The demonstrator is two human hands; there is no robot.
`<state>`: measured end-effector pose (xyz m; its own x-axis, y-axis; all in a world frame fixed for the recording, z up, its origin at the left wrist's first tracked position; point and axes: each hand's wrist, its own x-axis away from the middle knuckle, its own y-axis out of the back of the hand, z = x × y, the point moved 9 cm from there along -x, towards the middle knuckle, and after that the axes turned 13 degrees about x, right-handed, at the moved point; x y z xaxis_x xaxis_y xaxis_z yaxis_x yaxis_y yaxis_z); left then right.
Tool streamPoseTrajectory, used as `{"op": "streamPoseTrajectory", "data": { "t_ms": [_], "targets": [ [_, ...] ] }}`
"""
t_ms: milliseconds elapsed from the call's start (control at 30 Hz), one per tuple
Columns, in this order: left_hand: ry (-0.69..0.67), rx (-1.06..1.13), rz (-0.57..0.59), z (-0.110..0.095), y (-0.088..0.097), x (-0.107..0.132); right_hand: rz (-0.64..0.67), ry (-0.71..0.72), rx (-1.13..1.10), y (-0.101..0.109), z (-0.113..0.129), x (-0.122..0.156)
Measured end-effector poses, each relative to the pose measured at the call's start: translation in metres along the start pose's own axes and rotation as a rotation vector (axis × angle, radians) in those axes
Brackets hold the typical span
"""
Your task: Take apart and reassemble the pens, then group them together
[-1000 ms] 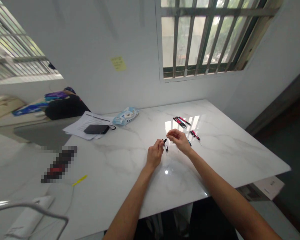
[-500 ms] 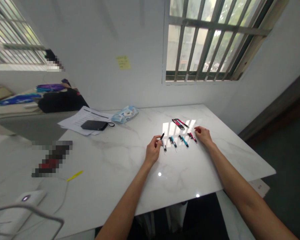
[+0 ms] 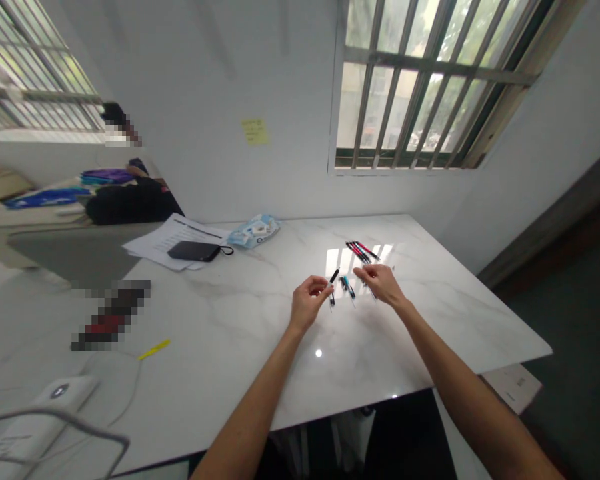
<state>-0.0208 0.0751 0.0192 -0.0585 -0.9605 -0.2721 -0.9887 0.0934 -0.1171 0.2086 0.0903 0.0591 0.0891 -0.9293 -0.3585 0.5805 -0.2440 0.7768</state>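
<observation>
Left hand [image 3: 307,303] first: thumb and forefinger pinched on a black pen [image 3: 334,275], held just above the table [image 3: 430,320], roughly midway between its near and far edges, tip slanting up toward the far edge. Right hand [image 3: 383,283] just beside it, fingers drawn together and pointed at that pen; cannot tell whether anything is gripped in them. Lying on the marble under and between the two hands: a teal pen [image 3: 349,287] and a small dark piece [image 3: 331,301]. Farther back, nearer the far edge, a bundle of red and black pens [image 3: 361,251].

Probably best to hold the black pen steady and low over the tabletop, line the right fingertips up with its axis before closing in, and steer clear of the loose pieces underneath so as not to roll them.

Plenty of bare marble toward the near edge and the right corners. Well apart, toward the far left corner: a blue packet [image 3: 254,231] and a black case [image 3: 194,251] resting on papers [image 3: 153,245]. Off to the left, a yellow strip [image 3: 154,349].
</observation>
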Motion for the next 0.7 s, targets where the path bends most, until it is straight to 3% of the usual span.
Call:
{"op": "streamPoseTrajectory", "data": {
  "t_ms": [67, 167, 433, 700],
  "targets": [
    [0.007, 0.017, 0.029, -0.001, -0.006, 0.003, -0.012, 0.020, 0.041, -0.007, 0.035, 0.002],
    [0.027, 0.085, 0.060, 0.000, -0.013, 0.005, 0.029, 0.008, 0.027, -0.021, 0.059, 0.000],
    [0.134, 0.310, 0.083, 0.003, -0.017, 0.005, 0.118, 0.101, -0.276, -0.028, 0.065, -0.001],
    [0.140, 0.344, 0.099, -0.005, -0.022, 0.007, 0.192, 0.020, -0.644, -0.026, 0.062, -0.001]
  ]
}}
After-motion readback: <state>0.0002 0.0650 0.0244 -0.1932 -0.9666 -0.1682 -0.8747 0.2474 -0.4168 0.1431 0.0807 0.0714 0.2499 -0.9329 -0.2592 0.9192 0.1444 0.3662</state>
